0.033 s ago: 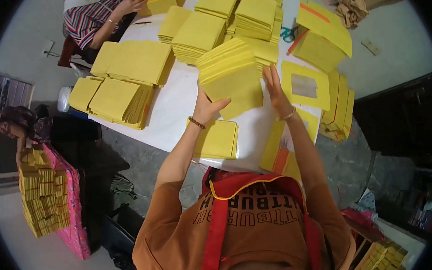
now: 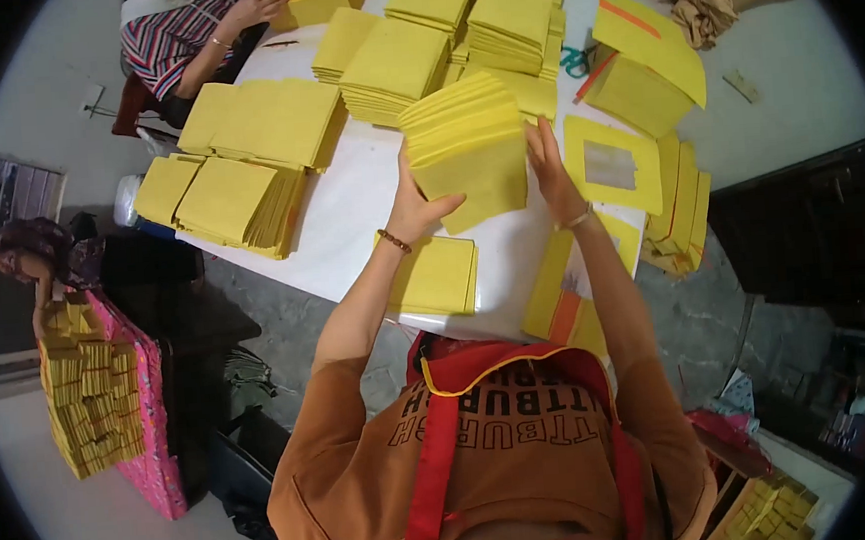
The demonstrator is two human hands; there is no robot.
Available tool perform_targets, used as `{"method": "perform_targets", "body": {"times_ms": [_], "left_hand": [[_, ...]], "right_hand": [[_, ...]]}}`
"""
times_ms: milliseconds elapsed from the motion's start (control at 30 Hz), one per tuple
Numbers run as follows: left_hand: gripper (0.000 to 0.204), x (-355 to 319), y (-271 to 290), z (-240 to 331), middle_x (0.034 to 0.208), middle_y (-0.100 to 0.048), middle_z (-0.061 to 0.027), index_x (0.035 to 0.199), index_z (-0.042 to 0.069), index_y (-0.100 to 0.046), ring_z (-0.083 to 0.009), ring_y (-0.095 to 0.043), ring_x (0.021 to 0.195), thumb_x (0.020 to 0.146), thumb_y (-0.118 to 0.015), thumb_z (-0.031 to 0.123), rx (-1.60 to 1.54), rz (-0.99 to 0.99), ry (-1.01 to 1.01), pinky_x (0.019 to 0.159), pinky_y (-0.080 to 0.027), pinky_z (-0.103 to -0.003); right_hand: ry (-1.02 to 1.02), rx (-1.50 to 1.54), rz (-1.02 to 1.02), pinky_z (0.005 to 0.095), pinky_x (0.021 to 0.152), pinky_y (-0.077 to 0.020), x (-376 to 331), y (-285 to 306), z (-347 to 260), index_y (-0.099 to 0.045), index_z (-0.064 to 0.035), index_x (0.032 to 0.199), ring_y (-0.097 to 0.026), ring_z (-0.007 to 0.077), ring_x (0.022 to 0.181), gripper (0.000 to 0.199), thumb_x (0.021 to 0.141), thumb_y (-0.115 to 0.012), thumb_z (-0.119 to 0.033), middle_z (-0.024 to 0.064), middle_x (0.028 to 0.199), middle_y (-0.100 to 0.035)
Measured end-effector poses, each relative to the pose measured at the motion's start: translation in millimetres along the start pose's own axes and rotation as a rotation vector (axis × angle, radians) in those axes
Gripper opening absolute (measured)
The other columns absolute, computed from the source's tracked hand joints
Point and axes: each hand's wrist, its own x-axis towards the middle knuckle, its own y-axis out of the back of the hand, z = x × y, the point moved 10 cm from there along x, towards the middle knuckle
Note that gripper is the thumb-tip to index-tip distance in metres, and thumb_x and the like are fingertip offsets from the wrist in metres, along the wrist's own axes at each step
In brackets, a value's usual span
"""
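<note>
Above the table's near half, my left hand (image 2: 423,202) holds a stack of yellow envelopes (image 2: 471,172) by its left side, thumb across the front. The far edges of the stack are fanned into several layers. My right hand (image 2: 554,171) is upright along the stack's right side, fingers stretched out and palm toward it; whether it touches cannot be made out. Beneath my left wrist a smaller pile of yellow envelopes (image 2: 436,278) lies on the white table (image 2: 334,222). Under my right forearm are yellow sheets with an orange strip (image 2: 563,316).
More yellow stacks (image 2: 393,67) fill the far side, and others (image 2: 232,199) the left. Green-handled scissors (image 2: 573,61) lie near an open yellow box (image 2: 640,85) at right. A person in a striped top (image 2: 181,47) works at far left; another bends by bundled stacks (image 2: 90,394).
The held stack has tilted slightly, its right edge a little nearer my right hand. My right fingers have risen slightly along that edge. The whole view has shifted a little.
</note>
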Motion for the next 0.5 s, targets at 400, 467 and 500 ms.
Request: {"method": "perform_targets", "body": {"times_ms": [400,467,500], "left_hand": [[0.131,23,-17,-70,0.127,-0.032,-0.0219,0.13,-0.001,0.009,-0.0347,-0.031,0.118,0.045,-0.083,0.036,0.583,-0.303,-0.038,0.099,-0.025,-0.04],[0.126,26,-26,-61,0.124,-0.036,-0.0208,0.131,0.0,0.004,-0.0335,-0.037,0.115,0.046,-0.083,0.034,0.602,-0.304,-0.093,0.097,-0.029,-0.04],[0.119,29,-28,-60,0.121,-0.04,-0.0189,0.13,0.001,-0.002,-0.0314,-0.041,0.111,0.047,-0.082,0.032,0.562,-0.297,-0.051,0.094,-0.033,-0.039]], "right_hand": [[-0.331,0.584,0.175,0.0328,0.094,-0.0341,-9,-5,59,-0.022,-0.014,0.133,-0.039,0.0171,0.113,0.068,0.083,-0.025,-0.06,0.0022,0.129,-0.035],[-0.404,0.522,0.231,0.0325,0.094,-0.0344,-19,0,73,-0.022,-0.0143,0.133,-0.039,0.017,0.113,0.067,0.084,-0.025,-0.059,0.0021,0.129,-0.035],[-0.44,0.489,0.253,0.0323,0.094,-0.0345,-22,3,80,-0.021,-0.0145,0.133,-0.039,0.0169,0.113,0.066,0.084,-0.025,-0.058,0.002,0.129,-0.035]]}}
